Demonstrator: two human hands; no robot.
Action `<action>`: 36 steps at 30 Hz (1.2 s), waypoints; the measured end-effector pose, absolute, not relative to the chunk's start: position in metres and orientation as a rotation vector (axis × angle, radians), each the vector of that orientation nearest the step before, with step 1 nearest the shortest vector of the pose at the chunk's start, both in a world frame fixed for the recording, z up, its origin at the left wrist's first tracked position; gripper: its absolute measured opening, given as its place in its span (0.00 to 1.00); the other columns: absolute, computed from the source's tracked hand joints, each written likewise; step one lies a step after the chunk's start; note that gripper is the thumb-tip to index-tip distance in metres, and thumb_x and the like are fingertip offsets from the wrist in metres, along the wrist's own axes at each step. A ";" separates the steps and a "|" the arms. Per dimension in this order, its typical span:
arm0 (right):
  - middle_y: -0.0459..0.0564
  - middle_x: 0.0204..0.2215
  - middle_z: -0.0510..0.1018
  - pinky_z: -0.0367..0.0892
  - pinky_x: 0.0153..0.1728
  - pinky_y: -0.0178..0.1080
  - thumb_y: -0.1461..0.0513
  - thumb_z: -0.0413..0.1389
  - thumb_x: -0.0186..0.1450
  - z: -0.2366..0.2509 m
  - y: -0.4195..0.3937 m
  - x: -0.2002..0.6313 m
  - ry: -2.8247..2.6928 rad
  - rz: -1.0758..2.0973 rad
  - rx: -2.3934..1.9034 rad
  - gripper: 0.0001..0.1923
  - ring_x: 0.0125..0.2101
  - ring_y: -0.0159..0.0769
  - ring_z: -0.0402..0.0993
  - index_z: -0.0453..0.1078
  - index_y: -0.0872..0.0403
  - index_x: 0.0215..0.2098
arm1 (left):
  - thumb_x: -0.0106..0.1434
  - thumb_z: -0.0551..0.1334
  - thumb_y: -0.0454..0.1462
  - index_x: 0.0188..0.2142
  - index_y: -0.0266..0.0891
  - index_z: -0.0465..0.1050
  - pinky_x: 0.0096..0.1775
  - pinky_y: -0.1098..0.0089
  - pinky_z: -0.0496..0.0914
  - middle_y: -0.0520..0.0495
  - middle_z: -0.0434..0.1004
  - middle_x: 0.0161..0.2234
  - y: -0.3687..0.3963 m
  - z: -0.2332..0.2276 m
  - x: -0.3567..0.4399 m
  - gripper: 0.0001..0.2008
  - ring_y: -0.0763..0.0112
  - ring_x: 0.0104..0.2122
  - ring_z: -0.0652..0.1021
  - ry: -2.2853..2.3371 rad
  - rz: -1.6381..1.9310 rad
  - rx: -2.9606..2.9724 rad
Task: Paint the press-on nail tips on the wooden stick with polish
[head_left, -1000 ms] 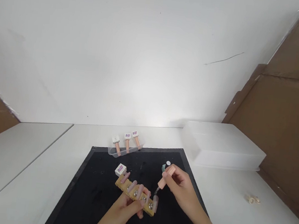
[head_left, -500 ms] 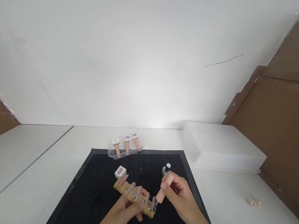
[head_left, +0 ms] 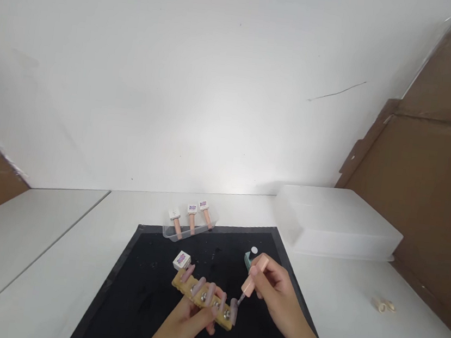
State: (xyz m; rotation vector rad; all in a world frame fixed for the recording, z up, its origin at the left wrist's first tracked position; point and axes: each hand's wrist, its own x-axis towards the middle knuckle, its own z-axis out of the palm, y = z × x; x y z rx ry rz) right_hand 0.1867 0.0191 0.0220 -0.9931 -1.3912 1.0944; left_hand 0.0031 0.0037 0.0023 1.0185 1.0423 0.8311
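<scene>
My left hand (head_left: 185,326) grips a wooden holder bar (head_left: 203,300) carrying several pale pink false nails, held just above the black mat (head_left: 140,290). My right hand (head_left: 275,296) pinches a pink nail-polish brush cap (head_left: 254,274), its brush tip touching the rightmost nail (head_left: 233,311) on the bar. An open teal polish bottle (head_left: 251,255) stands just behind my right hand. A white square-capped bottle (head_left: 182,261) sits on the mat behind the bar's left end.
A clear tray (head_left: 187,230) at the mat's far edge holds three pink polish bottles. A white lidded plastic box (head_left: 336,221) stands at the right rear. Two small beige rings (head_left: 382,305) lie on the white table at right. Brown cardboard (head_left: 432,189) borders the right side.
The brush in my right hand has shifted slightly along the rightmost nail, tilting more to the right. The bar in my left hand stays nearly still.
</scene>
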 end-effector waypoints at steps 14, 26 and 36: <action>0.45 0.18 0.74 0.60 0.27 0.36 0.58 0.51 0.66 0.018 0.020 0.185 -1.486 1.103 -1.058 0.17 0.22 0.33 0.66 0.60 0.52 0.20 | 0.50 0.63 0.50 0.35 0.40 0.72 0.31 0.69 0.63 0.52 0.67 0.28 0.008 -0.018 0.005 0.18 0.73 0.25 0.65 0.982 0.820 1.144; 0.40 0.16 0.66 0.50 0.18 0.33 0.51 0.55 0.62 0.021 0.023 0.188 -1.135 1.359 -0.980 0.16 0.14 0.25 0.52 0.65 0.54 0.23 | 0.49 0.66 0.47 0.32 0.37 0.72 0.29 0.68 0.63 0.52 0.67 0.23 0.008 -0.012 0.003 0.16 0.75 0.20 0.66 0.933 0.851 1.006; 0.43 0.16 0.69 0.53 0.17 0.31 0.53 0.59 0.59 0.027 0.020 0.187 -1.105 1.574 -0.875 0.14 0.14 0.25 0.56 0.70 0.57 0.26 | 0.46 0.68 0.46 0.32 0.34 0.72 0.28 0.68 0.63 0.56 0.61 0.13 0.012 -0.003 0.001 0.19 0.75 0.17 0.65 0.862 0.842 0.782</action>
